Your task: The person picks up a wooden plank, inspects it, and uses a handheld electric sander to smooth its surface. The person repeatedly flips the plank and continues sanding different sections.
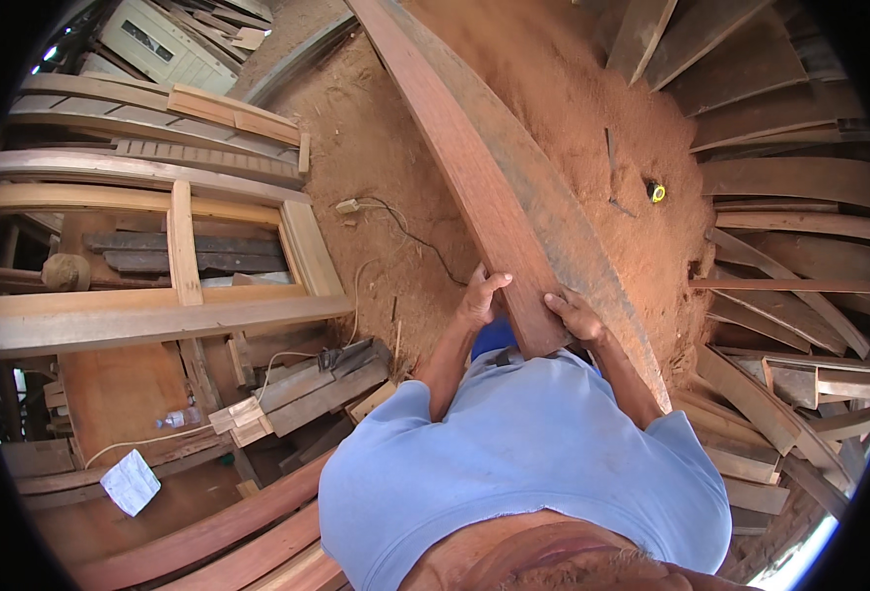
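Observation:
A long reddish-brown wooden plank (484,187) stretches from my waist away to the top of the view, its near end close against my body. My left hand (481,294) grips its left edge, thumb on the upper face and the fingers partly hidden by the wood. On the opposite edge my right hand (575,313) holds the plank too, with the thumb over the top. Beneath and to the right of it lies a wider, weathered board (563,217) with a curved-looking edge; whether the two touch cannot be made out.
Wooden frames (159,315) and stacked lumber fill the left side. More boards (789,177) lean and lie along the right. A yellow tape measure (656,191) rests on the reddish, dusty ground. A cord with a socket (348,206) runs left of the plank. Crumpled paper (130,483) sits lower left.

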A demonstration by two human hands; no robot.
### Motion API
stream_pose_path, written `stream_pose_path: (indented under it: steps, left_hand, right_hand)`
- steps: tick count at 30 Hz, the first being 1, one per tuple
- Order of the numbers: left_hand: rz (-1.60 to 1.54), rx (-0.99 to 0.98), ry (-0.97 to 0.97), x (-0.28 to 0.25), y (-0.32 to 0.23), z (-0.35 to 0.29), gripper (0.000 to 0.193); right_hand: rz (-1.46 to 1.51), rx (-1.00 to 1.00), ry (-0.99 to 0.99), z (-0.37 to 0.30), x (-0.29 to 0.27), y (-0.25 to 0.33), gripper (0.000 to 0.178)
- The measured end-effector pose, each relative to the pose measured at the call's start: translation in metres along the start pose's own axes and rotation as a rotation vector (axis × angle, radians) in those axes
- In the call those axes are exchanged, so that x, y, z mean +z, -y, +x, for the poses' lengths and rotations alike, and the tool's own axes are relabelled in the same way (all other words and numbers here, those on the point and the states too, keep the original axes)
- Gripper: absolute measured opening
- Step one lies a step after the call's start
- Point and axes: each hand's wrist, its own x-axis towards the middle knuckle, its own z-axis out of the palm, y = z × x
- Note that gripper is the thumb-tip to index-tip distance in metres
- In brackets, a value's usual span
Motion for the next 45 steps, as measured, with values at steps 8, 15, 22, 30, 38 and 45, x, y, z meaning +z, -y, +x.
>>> stream_pose_path:
  steps: [8, 15, 22, 30, 38, 45]
  left_hand:
    - [-0.074, 0.118, 0.090, 0.026, -0.021, -0.022, 0.079]
    - [-0.264, 0.141, 0.309, 0.041, -0.036, -0.043, 0.086]
    - [-0.161, 0.125, 0.242, 0.028, -0.030, -0.030, 0.110]
    - [-0.355, 0.279, 0.294, 0.063, -0.054, -0.039, 0.092]
    - [-0.012, 0.411, 0.475, 0.118, -0.136, -0.032, 0.090]
    - [0.068, 0.483, 0.248, 0.184, -0.217, -0.042, 0.091]
  right_hand:
    - [0.008, -0.011, 0.032, -0.014, 0.012, 0.033, 0.055]
    - [0.201, -0.022, 0.163, -0.042, 0.039, 0.096, 0.058]
    - [0.292, -0.033, 0.134, -0.057, 0.058, 0.126, 0.045]
    - [0.161, -0.049, 0.167, -0.072, 0.082, 0.182, 0.053]
    - [0.591, 0.016, 0.154, -0.082, 0.105, 0.211, 0.064]
    - [0.796, -0.103, 0.436, -0.081, 0.105, 0.282, 0.051]
